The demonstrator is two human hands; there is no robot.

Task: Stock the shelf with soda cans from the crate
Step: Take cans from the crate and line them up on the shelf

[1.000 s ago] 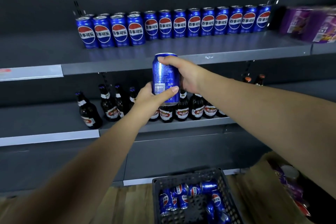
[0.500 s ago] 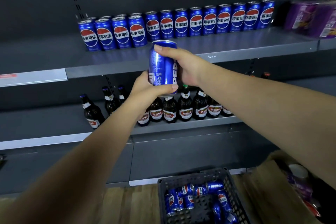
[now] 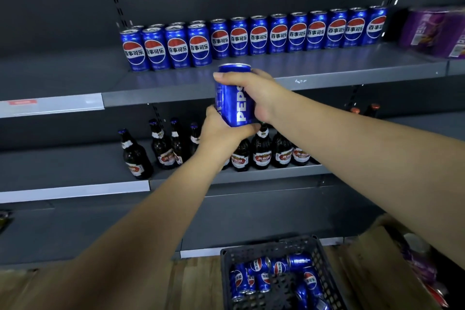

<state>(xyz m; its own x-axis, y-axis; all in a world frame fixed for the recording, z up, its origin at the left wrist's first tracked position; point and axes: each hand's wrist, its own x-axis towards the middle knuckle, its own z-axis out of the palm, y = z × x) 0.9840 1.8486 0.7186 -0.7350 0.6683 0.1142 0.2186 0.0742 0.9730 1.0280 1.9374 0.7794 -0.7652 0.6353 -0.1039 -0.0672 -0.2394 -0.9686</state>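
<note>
Gripping a blue can upright with the right hand round its top and side, cupping its base with the left hand. Holding it in the air just before the upper shelf, below the rows of cans standing there, above the crate of loose cans.
</note>
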